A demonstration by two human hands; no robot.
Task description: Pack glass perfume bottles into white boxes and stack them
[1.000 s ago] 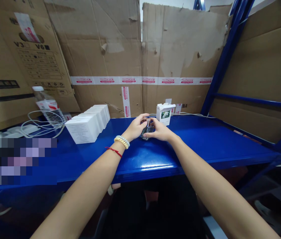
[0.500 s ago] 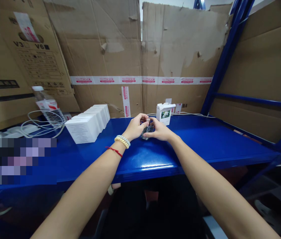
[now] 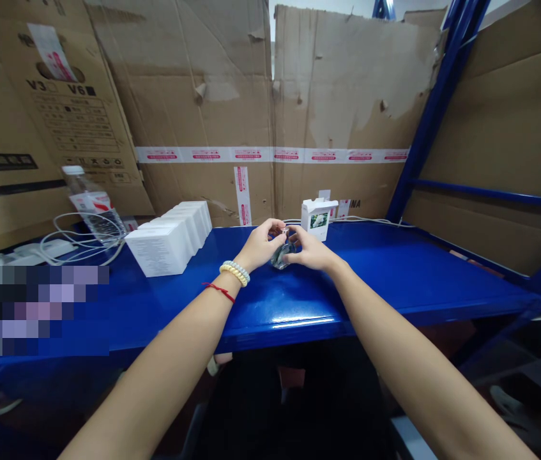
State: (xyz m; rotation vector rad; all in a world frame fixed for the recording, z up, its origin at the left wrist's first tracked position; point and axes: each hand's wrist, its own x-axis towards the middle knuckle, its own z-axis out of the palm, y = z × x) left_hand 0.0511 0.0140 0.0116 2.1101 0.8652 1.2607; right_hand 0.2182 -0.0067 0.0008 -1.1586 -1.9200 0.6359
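Between my hands stands a small clear glass bottle (image 3: 280, 257) with a dark-looking body and a shiny neck. My left hand (image 3: 264, 243) has its fingertips pinched round the neck at the top. From the other side my right hand (image 3: 309, 249) grips the bottle, its thumb on the glass body and its fingers behind. The fingers cover part of the bottle, so its cap area is hard to make out. Just behind my right hand is a white box (image 3: 315, 220) with a green and white picture and its top flaps raised.
A row of white boxes (image 3: 167, 239) stands left on the blue shelf (image 3: 395, 268). Farther left are a plastic water bottle (image 3: 92, 204), a coiled white cable (image 3: 59, 249) and a pixelated patch. Cardboard sheets (image 3: 203, 108) line the back; a blue post (image 3: 435, 108) rises at right.
My right thumb has shifted slightly on the glass, and more of the bottle's body shows. Both hands stay in nearly the same place.
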